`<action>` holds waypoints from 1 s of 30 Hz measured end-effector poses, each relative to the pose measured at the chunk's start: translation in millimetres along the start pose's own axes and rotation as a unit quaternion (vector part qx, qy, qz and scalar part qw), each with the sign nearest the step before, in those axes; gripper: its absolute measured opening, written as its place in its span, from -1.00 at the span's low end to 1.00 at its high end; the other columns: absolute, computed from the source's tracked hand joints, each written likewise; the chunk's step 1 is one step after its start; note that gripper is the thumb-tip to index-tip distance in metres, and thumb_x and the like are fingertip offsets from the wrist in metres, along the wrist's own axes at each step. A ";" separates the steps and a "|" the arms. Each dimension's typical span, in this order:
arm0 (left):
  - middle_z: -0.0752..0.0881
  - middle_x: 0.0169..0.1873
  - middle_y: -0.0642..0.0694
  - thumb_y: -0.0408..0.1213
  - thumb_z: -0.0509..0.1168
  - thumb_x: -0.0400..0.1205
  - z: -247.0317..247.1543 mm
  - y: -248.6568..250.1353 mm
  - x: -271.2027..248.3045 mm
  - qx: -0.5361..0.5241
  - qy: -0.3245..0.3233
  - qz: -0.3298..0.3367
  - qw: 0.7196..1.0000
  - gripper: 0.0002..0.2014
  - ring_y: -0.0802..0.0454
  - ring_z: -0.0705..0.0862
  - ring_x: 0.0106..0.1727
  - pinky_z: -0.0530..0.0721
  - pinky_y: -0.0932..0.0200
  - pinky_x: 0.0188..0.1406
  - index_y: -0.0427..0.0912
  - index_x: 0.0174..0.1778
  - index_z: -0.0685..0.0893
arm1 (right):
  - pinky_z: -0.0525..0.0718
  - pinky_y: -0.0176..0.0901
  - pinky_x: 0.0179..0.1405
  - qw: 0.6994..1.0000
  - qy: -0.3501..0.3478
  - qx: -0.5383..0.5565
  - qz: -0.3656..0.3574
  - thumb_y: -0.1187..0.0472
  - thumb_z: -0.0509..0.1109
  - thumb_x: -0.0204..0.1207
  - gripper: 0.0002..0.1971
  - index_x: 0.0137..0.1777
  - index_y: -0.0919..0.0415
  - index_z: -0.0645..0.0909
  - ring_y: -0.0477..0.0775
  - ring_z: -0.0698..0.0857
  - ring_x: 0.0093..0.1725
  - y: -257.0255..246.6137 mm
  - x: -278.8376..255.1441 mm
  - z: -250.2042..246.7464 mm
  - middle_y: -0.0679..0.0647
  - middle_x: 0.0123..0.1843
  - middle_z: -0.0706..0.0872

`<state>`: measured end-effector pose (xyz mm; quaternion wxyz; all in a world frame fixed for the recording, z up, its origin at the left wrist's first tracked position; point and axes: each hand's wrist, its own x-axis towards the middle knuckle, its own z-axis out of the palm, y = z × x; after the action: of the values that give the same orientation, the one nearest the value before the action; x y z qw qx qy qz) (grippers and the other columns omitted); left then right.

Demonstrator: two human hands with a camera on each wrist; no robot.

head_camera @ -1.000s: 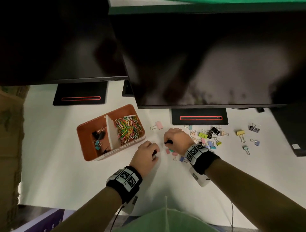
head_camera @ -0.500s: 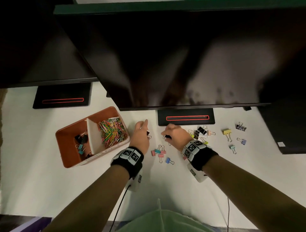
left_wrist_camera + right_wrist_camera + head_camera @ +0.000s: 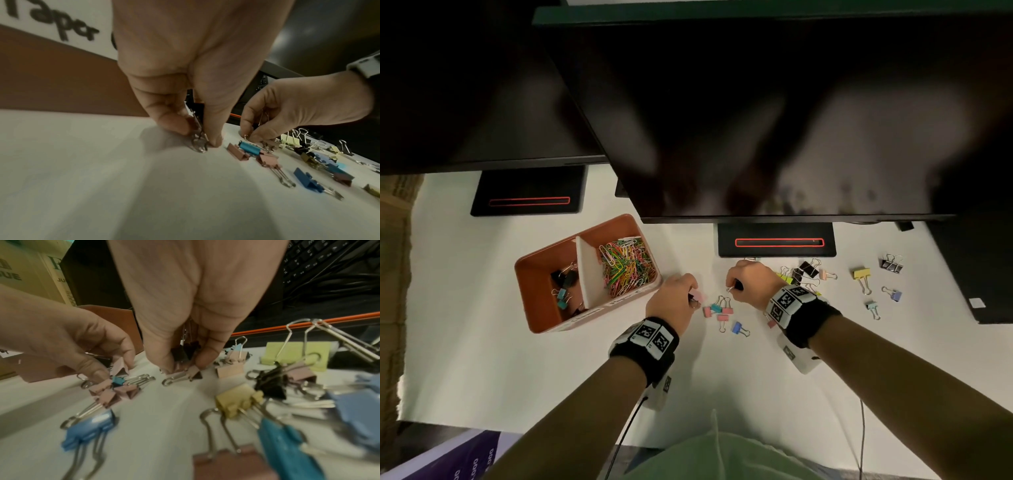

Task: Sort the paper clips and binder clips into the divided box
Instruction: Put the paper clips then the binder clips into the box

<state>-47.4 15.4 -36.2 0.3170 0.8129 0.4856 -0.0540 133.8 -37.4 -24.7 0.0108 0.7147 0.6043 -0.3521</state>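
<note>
The orange divided box (image 3: 541, 274) sits left of my hands; its left half holds several binder clips (image 3: 563, 284), its right half a heap of coloured paper clips (image 3: 626, 265). My left hand (image 3: 693, 296) pinches a pink binder clip (image 3: 119, 368) together with a dark one, its fingertips low on the table (image 3: 202, 139). My right hand (image 3: 734, 286) grips a black binder clip (image 3: 185, 352), and its fingertips touch a pink clip (image 3: 185, 374) lying on the table. Between the hands lies a small cluster of pink and teal clips (image 3: 719, 310).
More binder clips lie scattered to the right: a pile (image 3: 804, 274) by my right wrist, a yellow one (image 3: 862, 275), a black one (image 3: 890, 263). Two dark monitors overhang the white desk, and their stands (image 3: 777, 241) rest behind the clips. A keyboard (image 3: 320, 257) is at far right.
My left hand reached forward to the pink clip near the monitor stand, took it, and came back beside the small cluster. My right hand stays where it was, still holding the black clip.
</note>
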 end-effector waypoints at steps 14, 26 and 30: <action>0.67 -0.25 -0.06 -0.53 0.45 0.42 -107.5 -54.0 -90.7 -0.269 0.126 0.039 0.954 -0.69 0.00 0.69 -0.20 0.70 0.15 -0.18 0.01 -0.18 0.62 | 0.59 -0.29 0.13 0.974 0.125 0.100 -0.158 0.30 0.43 0.44 -0.87 -0.05 0.14 0.74 -0.02 0.66 -0.02 -115.6 -6.7 -26.3 0.04 0.03 0.64; 0.75 0.02 -0.09 -0.37 0.36 0.56 -173.3 -145.2 -69.3 -0.258 0.202 -0.104 0.939 -0.77 0.00 0.73 0.01 0.67 0.18 0.08 -0.14 0.13 0.66 | 0.65 0.05 0.26 0.966 0.076 0.175 -0.172 0.00 0.41 0.48 -0.50 0.40 0.05 0.42 0.10 0.62 0.24 -260.7 49.1 -10.3 0.13 0.31 0.55; 0.75 0.03 0.03 -0.34 0.33 0.57 -166.2 -123.2 -80.7 -0.260 0.213 -0.031 0.941 -0.76 0.20 0.71 0.02 0.63 0.30 0.11 -0.10 0.15 0.68 | 0.70 -0.21 0.09 0.956 0.120 0.200 -0.179 0.00 0.34 0.55 -0.60 0.37 0.00 0.45 -0.05 0.69 0.10 -222.1 31.2 -24.0 0.00 0.29 0.55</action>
<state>-227.7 89.0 70.5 0.4040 0.6796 0.5638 0.2390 -47.2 59.7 68.4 -0.2677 0.6194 0.6364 -0.3736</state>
